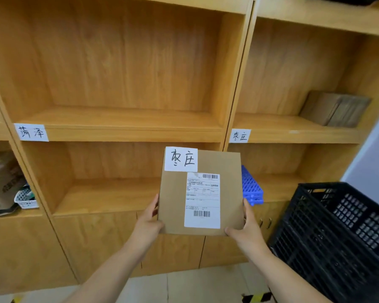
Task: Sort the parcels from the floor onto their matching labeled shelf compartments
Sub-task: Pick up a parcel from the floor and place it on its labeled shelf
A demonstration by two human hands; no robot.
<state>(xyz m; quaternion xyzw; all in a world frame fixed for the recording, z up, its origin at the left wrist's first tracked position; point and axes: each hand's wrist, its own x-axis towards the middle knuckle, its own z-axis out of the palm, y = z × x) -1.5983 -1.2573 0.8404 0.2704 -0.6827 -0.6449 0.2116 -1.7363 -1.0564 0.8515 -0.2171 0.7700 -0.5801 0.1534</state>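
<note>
I hold a flat brown cardboard parcel upright in front of the wooden shelf unit. A handwritten white label and a printed shipping label are stuck on its face. My left hand grips its lower left edge, and my right hand grips its lower right corner. A shelf label with the same two characters marks the upper right compartment, where brown parcels lean at the back right. Another shelf label with different characters marks the upper middle compartment.
A black plastic crate stands at the lower right, close to my right arm. A blue plastic rack lies on the lower right shelf behind the parcel. Boxes and a white basket fill the lower left compartment. Cabinet doors run below.
</note>
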